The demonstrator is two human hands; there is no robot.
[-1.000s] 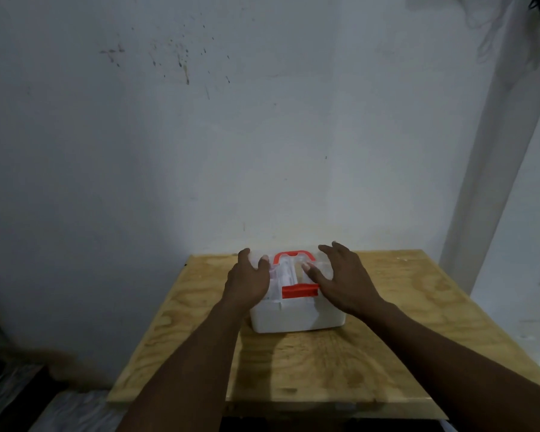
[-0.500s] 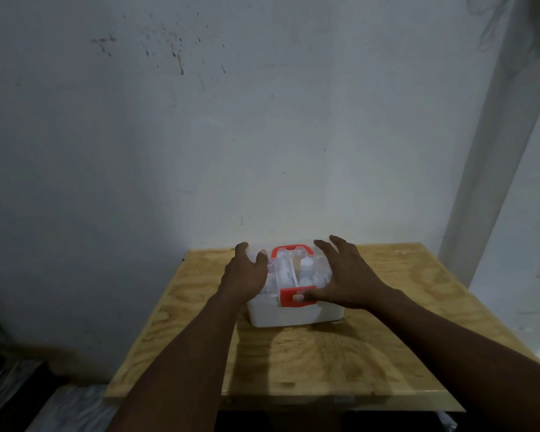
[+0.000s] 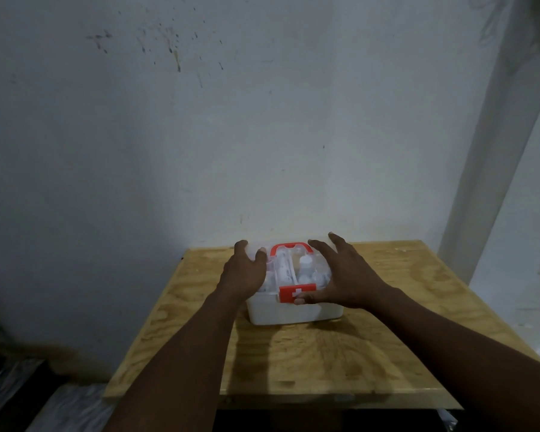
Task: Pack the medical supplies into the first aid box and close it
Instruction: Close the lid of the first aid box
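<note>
A white first aid box (image 3: 289,313) stands on the wooden table (image 3: 325,353), near the wall. Its clear lid is down, with a red handle (image 3: 290,246) at the back and a red latch (image 3: 296,292) bearing a white cross at the front. White bottles and a tube (image 3: 304,266) show through the lid. My left hand (image 3: 243,271) lies flat on the lid's left side. My right hand (image 3: 340,272) covers the right side, its thumb pressing beside the latch.
The table stands against a stained white wall (image 3: 231,135). A pale pillar (image 3: 493,151) rises at the right. Dark floor and clutter (image 3: 10,378) lie to the lower left, beyond the table's edge.
My right thumb moved from the lid's top down to the front edge by the red latch, which has gone from raised to flat against the box front. My left hand stayed on the lid.
</note>
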